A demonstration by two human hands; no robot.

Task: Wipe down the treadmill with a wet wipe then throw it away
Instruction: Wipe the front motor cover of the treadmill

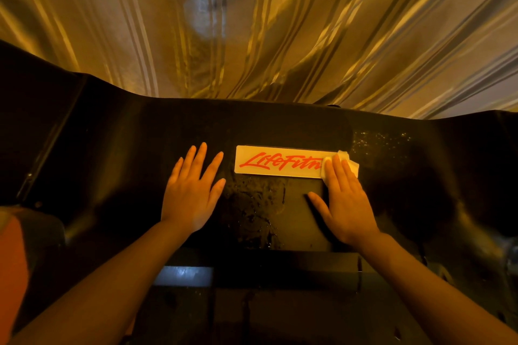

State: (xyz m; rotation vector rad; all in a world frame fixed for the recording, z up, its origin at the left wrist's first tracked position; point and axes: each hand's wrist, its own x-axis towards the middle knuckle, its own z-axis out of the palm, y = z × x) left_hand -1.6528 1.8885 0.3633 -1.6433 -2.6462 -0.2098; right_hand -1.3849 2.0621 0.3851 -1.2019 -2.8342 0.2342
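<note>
The black treadmill hood [117, 148] fills the middle of the head view, with a white label [269, 161] in red script at its centre. My right hand [343, 199] lies flat with straight fingers, pressing a white wet wipe [349, 161] onto the label's right end; the wipe shows past my fingertips. My left hand [193, 193] rests flat on the hood to the left of the label, fingers spread, holding nothing. Wet streaks [252, 204] glisten on the black surface between my hands, and droplets [378, 140] speckle it to the right of the wipe.
Shiny striped curtain fabric [252, 25] hangs just beyond the hood's far edge. An orange-red surface [11, 266] shows at the lower left edge. Below my wrists lies a dark ledge with a pale reflective strip [182, 276].
</note>
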